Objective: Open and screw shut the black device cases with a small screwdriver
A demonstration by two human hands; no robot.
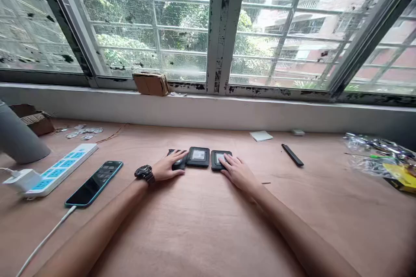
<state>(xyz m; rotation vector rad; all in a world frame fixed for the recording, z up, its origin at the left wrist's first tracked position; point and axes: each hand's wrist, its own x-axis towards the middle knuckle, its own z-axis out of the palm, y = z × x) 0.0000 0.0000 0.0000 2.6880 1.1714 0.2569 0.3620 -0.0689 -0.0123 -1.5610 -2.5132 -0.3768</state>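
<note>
Three small black devices lie in a row on the brown table (pixel 208 225) in front of the window. My left hand (pixel 167 167), with a black watch on its wrist, rests over the left device (pixel 179 164), fingers curled around it. The middle device (pixel 198 156), with a grey label on top, lies untouched between my hands. My right hand (pixel 236 171) lies flat, fingers spread, with its fingertips on the right device (pixel 219 159).
To the left lie a phone (pixel 94 183) on a white cable, a white power strip (pixel 60 168) and several small silver parts (pixel 82 132). A black bar (pixel 292 155), a white pad (pixel 261 136) and a plastic bag (pixel 378 151) sit to the right. A cardboard box (pixel 151 83) stands on the sill.
</note>
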